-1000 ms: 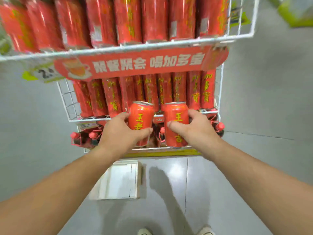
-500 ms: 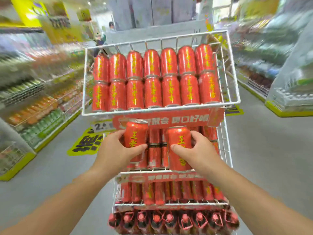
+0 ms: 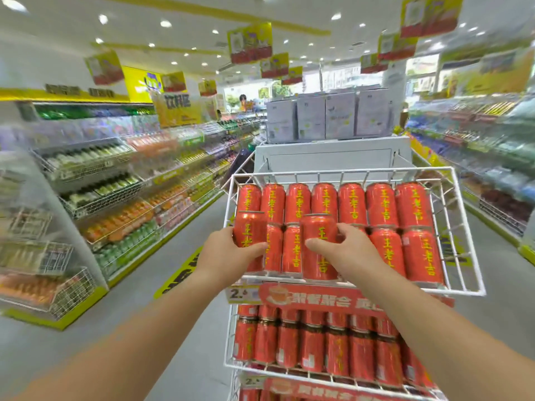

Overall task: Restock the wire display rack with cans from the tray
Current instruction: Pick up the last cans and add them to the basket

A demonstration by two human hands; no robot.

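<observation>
- The left hand (image 3: 227,253) grips a red metal can with yellow characters (image 3: 248,227), thumb across its front, upright at the front left corner of the white wire rack (image 3: 347,171), at its top basket.
- The right hand (image 3: 353,250) grips a second red can (image 3: 318,227) the same way, upright, just before the stocked cans (image 3: 382,204) filling that basket.
- Both forearms reach forward; the hands are level and apart.
</observation>
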